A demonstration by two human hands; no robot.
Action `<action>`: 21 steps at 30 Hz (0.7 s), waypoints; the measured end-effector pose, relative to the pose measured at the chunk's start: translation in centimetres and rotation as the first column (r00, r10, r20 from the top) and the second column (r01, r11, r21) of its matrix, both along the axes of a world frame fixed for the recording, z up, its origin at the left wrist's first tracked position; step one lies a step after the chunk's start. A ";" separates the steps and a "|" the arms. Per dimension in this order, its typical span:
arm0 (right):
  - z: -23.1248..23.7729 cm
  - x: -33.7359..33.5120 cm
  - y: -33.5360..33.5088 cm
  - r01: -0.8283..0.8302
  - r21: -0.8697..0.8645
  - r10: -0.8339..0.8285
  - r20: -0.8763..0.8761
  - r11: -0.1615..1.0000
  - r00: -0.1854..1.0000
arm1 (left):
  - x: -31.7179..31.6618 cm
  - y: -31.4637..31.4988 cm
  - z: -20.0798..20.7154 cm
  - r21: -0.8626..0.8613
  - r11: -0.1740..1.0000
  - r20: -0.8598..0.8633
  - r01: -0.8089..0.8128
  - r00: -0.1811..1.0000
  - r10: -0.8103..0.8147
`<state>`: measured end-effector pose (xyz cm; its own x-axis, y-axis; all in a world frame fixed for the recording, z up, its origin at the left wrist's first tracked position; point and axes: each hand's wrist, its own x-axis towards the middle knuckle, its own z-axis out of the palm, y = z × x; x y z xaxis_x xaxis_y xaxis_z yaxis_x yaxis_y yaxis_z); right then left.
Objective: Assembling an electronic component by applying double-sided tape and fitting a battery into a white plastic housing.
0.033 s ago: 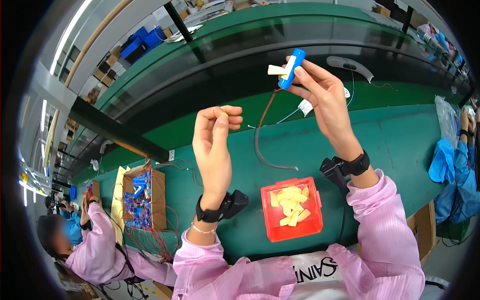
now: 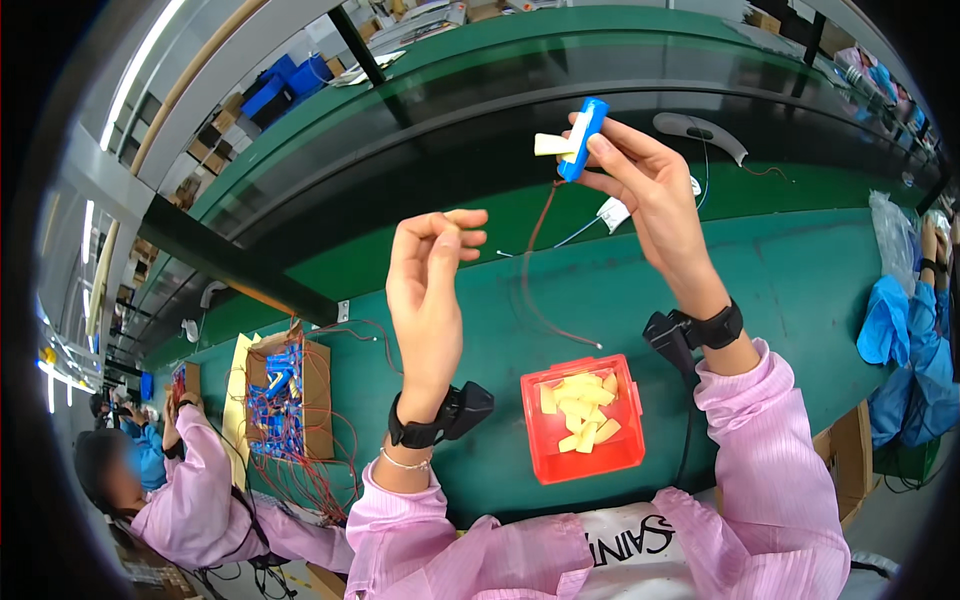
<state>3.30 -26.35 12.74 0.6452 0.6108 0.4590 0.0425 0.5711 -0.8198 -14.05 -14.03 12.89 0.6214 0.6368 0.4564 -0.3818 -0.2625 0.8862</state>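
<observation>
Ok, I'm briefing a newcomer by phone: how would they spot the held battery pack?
Above the green workbench, find the person's raised right hand. It holds the blue battery pack. Unlike the packs in the cardboard box, this one is aloft, a pale-yellow strip jutting leftward.

Green bench top: one red tray is set at the near middle; one open cardboard box is stood at the left; red wires are strewn beside the box, toward the near edge.
</observation>
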 end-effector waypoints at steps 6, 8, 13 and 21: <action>0.2 -1.1 -0.1 -0.188 -0.197 0.230 0.217 0.962 0.949 | 0.9 0.2 1.7 -0.172 0.963 -0.195 0.207 0.951 -0.239; 0.4 -1.4 -0.4 -0.164 -0.192 0.211 0.258 0.968 0.943 | 0.9 0.2 1.1 -0.180 0.960 -0.220 0.216 0.942 -0.254; 1.2 0.9 -2.2 -0.033 -0.065 0.038 0.082 0.997 0.996 | -1.6 -1.5 0.8 -0.051 0.984 -0.260 0.170 0.949 -0.178; 4.9 8.3 -12.2 0.352 0.122 -0.359 0.041 0.928 0.932 | -1.1 -2.8 -0.4 0.097 0.751 -0.865 0.654 0.429 -0.262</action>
<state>11.58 -38.52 17.61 0.7791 0.2895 0.5560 0.3078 0.5960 -0.7417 -15.14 -16.86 12.47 0.9674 0.0384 -0.2505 0.2172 -0.6348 0.7416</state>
